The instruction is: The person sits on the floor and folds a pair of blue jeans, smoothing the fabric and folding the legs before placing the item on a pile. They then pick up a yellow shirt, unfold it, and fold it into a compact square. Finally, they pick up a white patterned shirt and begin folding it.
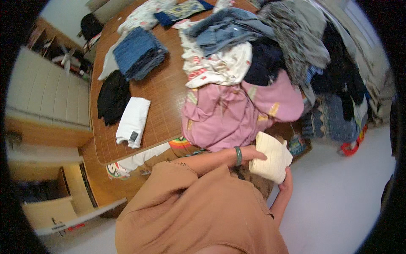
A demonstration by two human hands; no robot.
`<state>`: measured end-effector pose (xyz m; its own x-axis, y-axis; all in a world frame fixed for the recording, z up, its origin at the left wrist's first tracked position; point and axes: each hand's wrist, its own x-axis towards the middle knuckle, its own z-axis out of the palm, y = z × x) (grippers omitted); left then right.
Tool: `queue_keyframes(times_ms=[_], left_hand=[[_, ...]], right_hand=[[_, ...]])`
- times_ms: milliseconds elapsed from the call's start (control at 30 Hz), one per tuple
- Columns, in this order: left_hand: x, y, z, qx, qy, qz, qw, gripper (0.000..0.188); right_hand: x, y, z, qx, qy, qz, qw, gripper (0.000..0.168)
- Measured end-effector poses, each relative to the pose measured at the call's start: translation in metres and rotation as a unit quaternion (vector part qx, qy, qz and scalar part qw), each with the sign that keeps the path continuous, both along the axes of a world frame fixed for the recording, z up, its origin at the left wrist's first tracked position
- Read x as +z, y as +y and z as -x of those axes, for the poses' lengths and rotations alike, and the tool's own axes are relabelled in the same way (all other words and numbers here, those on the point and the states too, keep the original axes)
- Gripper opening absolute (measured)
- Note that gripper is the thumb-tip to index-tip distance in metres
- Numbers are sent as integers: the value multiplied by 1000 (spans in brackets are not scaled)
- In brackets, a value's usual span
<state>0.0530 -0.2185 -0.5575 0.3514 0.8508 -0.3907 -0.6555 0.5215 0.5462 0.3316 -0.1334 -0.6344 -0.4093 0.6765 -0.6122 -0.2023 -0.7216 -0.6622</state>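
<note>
A folded cream cloth (272,158) is between my two hands, to the right of my lap. My left hand (253,154), with a green bangle at the wrist, grips its left side, thumb on top. At its lower right edge my right hand (287,181) holds it, the fingers partly hidden beneath. Just beyond lies a crumpled pink garment (219,117) at the table's near edge. A folded white cloth (133,122) with a dark label rests on the left of the table, near a black folded item (114,96) and a stack of folded jeans (139,54).
The wooden table (165,95) also bears a white printed garment (222,63), blue denim (228,30) and a grey heap of clothes (295,35) at the right. A patterned blue cloth (184,12) lies at the far side. Shelving (54,60) stands left; a red strap (352,147) hangs right.
</note>
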Motion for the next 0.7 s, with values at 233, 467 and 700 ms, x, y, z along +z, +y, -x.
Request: queue_keyframes(times_ms=[233,467,700], left_hand=[[109,-42,66,127,-51,-63,989,55],[195,-62,200,222,111,-75,966,47],[242,-85,304,402,239,-174,867,46]], right_hand=[[-8,12,39,-18,-59,12,998,43],[-13,20,33,-19,-106,31,994,29],[-5,11,43,-53,-125,26,990,21]])
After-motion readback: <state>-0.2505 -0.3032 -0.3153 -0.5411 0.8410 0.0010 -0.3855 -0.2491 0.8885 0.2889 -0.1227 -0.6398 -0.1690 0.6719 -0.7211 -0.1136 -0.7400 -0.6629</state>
